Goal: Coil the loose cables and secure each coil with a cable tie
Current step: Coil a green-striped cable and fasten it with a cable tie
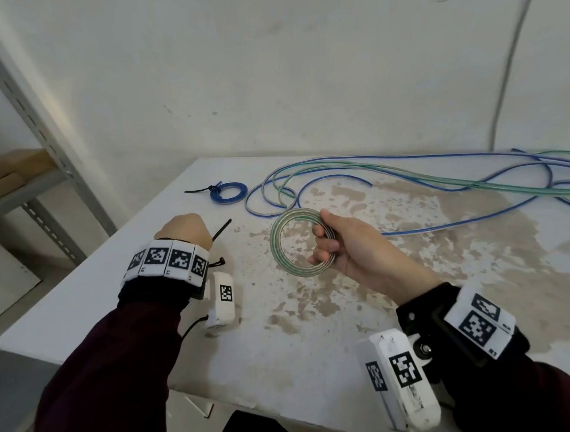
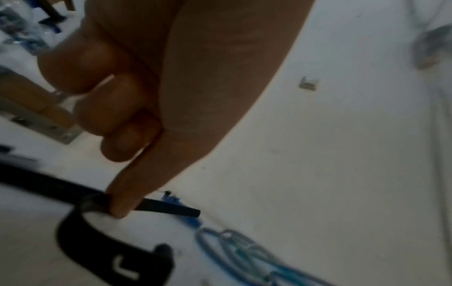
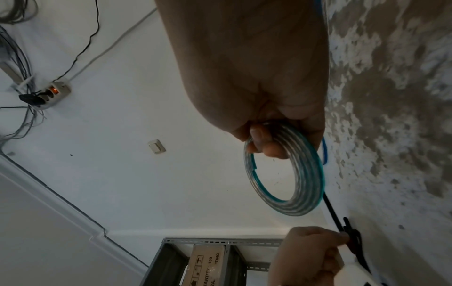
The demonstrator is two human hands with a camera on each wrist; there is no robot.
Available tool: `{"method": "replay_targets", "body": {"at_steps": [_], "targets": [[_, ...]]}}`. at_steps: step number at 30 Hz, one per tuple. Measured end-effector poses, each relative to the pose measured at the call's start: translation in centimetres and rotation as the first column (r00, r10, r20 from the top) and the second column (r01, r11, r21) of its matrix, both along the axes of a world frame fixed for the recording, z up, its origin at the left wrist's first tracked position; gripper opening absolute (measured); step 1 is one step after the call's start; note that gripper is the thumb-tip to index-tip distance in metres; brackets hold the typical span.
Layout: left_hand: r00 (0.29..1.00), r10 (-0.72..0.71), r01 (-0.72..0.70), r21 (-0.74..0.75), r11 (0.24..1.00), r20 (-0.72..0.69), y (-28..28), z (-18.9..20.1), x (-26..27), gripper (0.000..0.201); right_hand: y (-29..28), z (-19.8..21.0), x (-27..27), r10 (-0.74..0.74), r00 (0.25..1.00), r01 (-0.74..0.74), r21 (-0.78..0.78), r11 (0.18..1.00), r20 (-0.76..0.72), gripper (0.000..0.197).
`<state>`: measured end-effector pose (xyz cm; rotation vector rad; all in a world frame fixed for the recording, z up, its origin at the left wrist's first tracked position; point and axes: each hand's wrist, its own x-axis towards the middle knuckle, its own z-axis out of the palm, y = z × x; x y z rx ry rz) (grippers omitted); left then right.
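Note:
My right hand grips a small coil of clear green-striped cable and holds it just above the white table. The right wrist view shows fingers and thumb wrapped round the coil. To the coil's left, my left hand pinches a black cable tie whose tip points toward the coil. The left wrist view shows the thumb pressing that cable tie. A blue coil bound with a black tie lies further back. Loose blue and green cables sprawl across the back right.
A grey metal shelf post with cardboard boxes stands to the left of the table. The wall is close behind. The tabletop's paint is worn brown through the middle and right.

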<state>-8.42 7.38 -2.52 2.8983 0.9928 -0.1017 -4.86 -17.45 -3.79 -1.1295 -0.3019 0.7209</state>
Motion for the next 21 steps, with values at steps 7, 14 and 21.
{"method": "replay_targets", "body": {"at_steps": [7,14,21], "targets": [[0.854,-0.264,0.459,-0.412,0.787,0.448,-8.1,4.3,0.9,0.010,-2.8,2.6,0.7,0.021,0.998,-0.030,0.157,0.987,0.059,0.040],[0.717,-0.292,0.694,-0.611,0.380,0.633,-16.1,1.9,4.5,0.018,-10.6,3.6,4.2,-0.105,0.978,0.102,0.024,0.994,0.178,0.037],[0.630,-0.245,0.773,-0.564,0.290,0.737,-19.1,-0.4,7.0,0.015,-16.1,1.6,6.8,-0.145,0.987,0.143,0.035,0.989,0.068,0.033]]}}
